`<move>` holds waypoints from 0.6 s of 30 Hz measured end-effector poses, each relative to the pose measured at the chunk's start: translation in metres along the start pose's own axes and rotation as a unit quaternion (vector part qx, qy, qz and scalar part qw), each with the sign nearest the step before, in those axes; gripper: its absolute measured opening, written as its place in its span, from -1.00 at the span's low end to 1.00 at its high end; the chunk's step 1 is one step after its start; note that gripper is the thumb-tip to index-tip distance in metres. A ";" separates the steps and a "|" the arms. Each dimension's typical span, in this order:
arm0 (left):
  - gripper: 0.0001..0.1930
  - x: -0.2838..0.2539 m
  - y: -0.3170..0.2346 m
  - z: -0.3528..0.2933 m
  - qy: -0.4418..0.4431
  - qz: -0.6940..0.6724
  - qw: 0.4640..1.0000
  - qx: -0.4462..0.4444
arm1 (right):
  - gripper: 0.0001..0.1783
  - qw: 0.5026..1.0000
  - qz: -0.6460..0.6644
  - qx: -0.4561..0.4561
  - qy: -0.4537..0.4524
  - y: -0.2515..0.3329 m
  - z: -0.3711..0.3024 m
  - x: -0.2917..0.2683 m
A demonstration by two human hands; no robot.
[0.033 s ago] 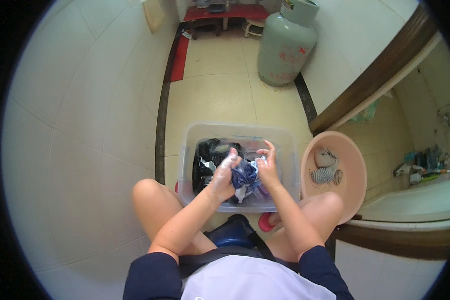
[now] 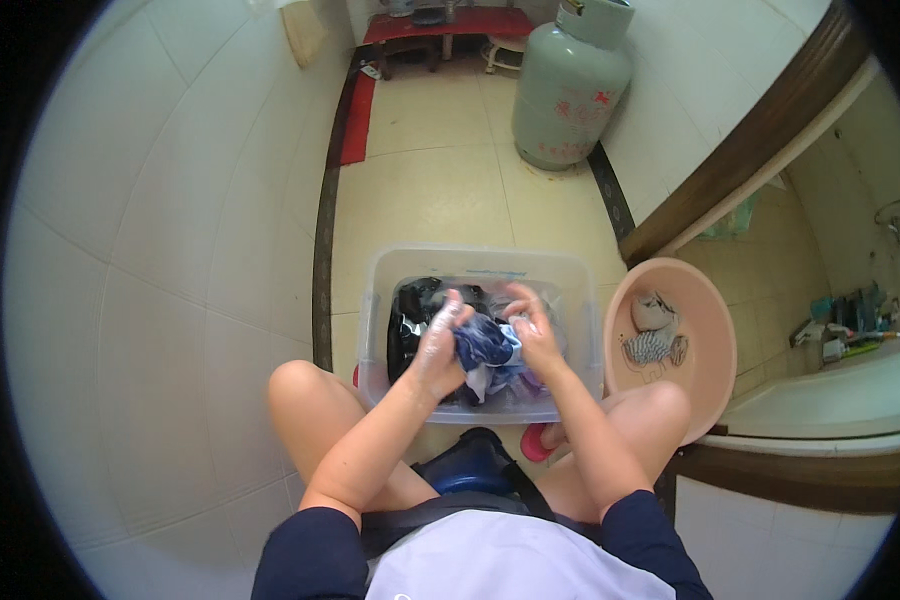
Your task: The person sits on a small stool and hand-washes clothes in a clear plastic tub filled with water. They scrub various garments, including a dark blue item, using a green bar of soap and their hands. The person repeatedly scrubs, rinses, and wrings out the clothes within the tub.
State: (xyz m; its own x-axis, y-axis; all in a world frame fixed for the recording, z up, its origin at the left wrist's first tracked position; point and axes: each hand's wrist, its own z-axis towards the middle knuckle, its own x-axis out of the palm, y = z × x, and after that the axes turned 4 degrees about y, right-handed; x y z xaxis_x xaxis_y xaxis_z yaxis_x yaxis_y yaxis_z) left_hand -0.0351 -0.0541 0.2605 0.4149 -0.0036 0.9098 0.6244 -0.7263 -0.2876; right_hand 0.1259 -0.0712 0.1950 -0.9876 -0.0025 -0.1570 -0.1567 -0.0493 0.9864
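Between my hands is a wet, bunched navy-blue garment (image 2: pixel 482 342) with light blue and white parts. My left hand (image 2: pixel 438 352), streaked with suds, grips its left side. At its right side my right hand (image 2: pixel 538 348) pinches the light blue part, with some fingers raised. Both hands are over a clear plastic tub (image 2: pixel 490 263) on the floor in front of me. Black wet clothing (image 2: pixel 406 335) fills the tub's left part, and paler, purplish cloth (image 2: pixel 522 388) lies under my right hand. The hands partly hide what is below them.
A pink basin (image 2: pixel 705 380) holding striped and pale cloth stands right of the tub, by a doorway. A green gas cylinder (image 2: pixel 570 95) stands farther off, near a red low table (image 2: pixel 448 24). A tiled wall (image 2: pixel 190 260) runs along the left. A blue stool (image 2: pixel 465 468) is beneath me.
My hands and the navy garment have shifted slightly left. More of its light blue part shows beside my right hand, whose raised fingers have moved left.
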 end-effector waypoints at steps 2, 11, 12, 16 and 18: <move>-0.61 -0.003 -0.020 0.001 -0.028 -0.017 0.998 0.058 | -0.66 0.978 0.031 0.035 0.203 0.001 0.001 -0.018; -0.48 -0.035 -0.033 0.005 -0.192 0.193 0.953 0.134 | -0.92 0.935 0.334 -0.021 0.115 0.044 -0.012 -0.028; -0.46 -0.032 -0.025 0.007 -0.208 0.359 0.892 0.178 | -0.91 0.910 0.409 0.030 0.061 0.043 -0.008 -0.031; -0.49 -0.026 0.001 0.000 0.013 0.670 0.739 0.067 | -0.87 0.825 0.562 -0.055 -0.019 0.031 0.009 -0.050; -0.58 -0.025 0.010 -0.001 0.049 0.700 0.712 0.022 | -0.86 0.824 0.565 -0.043 -0.033 0.034 0.014 -0.053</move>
State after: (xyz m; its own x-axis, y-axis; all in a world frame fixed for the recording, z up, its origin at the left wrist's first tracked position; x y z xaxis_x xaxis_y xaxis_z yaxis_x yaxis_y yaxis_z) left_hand -0.0402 -0.0617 0.2351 0.6036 -0.7531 -0.2616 -0.3350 0.0582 -0.9404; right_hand 0.1725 -0.0588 0.2374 -0.5021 -0.0416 0.8638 0.8605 -0.1238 0.4942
